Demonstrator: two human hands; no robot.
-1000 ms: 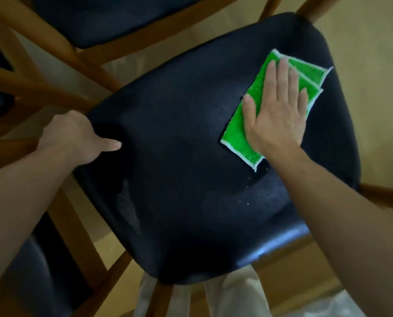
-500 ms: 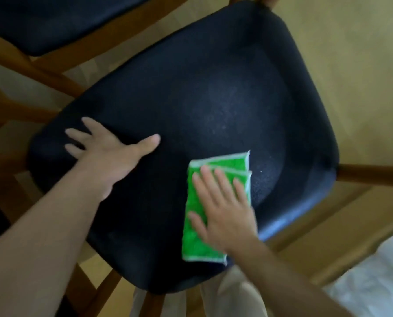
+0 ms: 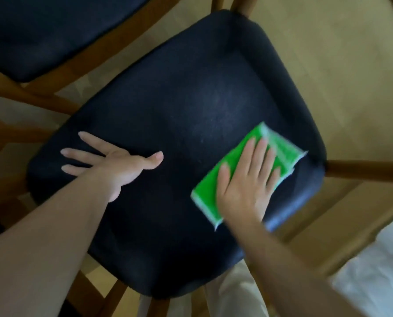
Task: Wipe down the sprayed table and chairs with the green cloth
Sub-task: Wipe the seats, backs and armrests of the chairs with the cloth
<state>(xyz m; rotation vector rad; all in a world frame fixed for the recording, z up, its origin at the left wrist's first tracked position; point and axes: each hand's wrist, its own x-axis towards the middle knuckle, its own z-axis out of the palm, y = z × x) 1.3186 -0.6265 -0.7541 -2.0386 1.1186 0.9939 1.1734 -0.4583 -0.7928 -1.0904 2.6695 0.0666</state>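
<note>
Right hand (image 3: 243,179) flat on the green cloth (image 3: 248,170), fingers (image 3: 258,154) straight and slightly spread, pressing it onto the chair seat (image 3: 179,106); long axis along those fingers; unwiped seat leftward, toward left hand (image 3: 120,163), splayed, bracing

Under your palms, the chair seat (image 3: 175,124) is a dark navy-black, finely grained, with a paler dull sheen near its middle, and the second seat (image 3: 42,35) at upper left is the same dark navy. Your cloth (image 3: 280,152) is bright green with a whitish-pale edging along its border. The chair frame (image 3: 364,169) is warm honey-brown wood, and the floor (image 3: 328,65) is a pale tan-yellow.
</note>
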